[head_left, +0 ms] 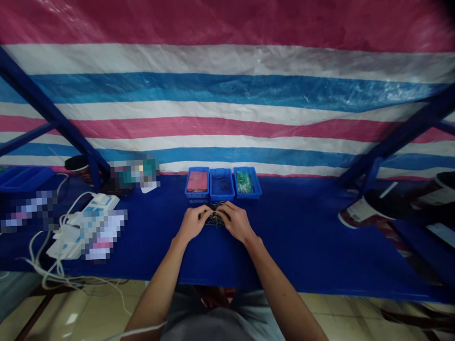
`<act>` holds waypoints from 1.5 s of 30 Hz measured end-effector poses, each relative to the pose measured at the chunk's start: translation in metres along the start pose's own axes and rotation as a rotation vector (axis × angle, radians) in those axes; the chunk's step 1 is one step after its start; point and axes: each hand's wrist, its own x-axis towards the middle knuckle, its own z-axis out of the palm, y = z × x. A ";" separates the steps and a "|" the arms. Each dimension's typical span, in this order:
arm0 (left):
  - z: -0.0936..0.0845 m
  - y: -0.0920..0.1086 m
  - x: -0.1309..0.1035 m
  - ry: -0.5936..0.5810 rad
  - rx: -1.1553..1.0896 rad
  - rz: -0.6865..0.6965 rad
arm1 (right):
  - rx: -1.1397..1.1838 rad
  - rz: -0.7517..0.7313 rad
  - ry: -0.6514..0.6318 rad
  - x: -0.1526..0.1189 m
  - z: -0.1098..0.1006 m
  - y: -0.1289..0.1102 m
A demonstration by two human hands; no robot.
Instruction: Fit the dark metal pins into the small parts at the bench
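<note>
My left hand [195, 222] and my right hand [234, 220] meet over a small pile of thin, dark and yellowish stick-like pieces [216, 220] on the blue table [299, 238]. On both hands the thumb and fingers are pinched together, almost touching each other at the pile. Whatever lies between the fingertips is too small to make out. Just beyond the hands stand three blue bins in a row. The left bin [197, 196] holds pink-red flat pieces, the middle bin [223, 196] a few thin dark pieces, and the right bin [248, 194] green and clear items.
At the left lie a white power strip [87, 223] and tangled white cables [45, 271]. Dark tubs [367, 209] stand at the right, another tub [80, 170] at the back left. Blue metal posts [43, 106] rise on both sides before a striped sheet [222, 79].
</note>
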 end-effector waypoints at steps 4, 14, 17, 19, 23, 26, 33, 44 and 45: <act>0.001 -0.001 0.000 0.003 -0.001 -0.003 | -0.010 0.004 -0.010 0.000 0.000 0.000; 0.002 -0.003 0.000 0.025 -0.014 -0.002 | -0.028 0.013 -0.027 0.000 0.002 -0.004; 0.002 -0.003 0.000 0.022 -0.004 -0.001 | -0.012 0.001 -0.021 0.000 0.003 -0.004; 0.002 -0.003 0.001 0.016 0.000 0.001 | -0.005 -0.002 -0.012 0.000 0.003 -0.003; 0.001 -0.003 0.001 0.019 0.003 0.006 | -0.004 0.008 -0.003 0.000 0.004 -0.001; 0.001 -0.003 0.000 0.019 0.012 0.004 | -0.008 0.011 -0.015 0.000 0.004 -0.001; 0.001 -0.002 0.000 0.010 0.017 0.005 | -0.052 0.020 -0.025 0.000 0.004 0.000; 0.002 -0.006 0.000 0.019 0.004 -0.002 | -0.008 0.025 -0.019 0.000 0.002 -0.001; 0.003 -0.006 0.000 0.019 0.004 -0.001 | -0.009 0.022 -0.020 0.000 0.002 -0.001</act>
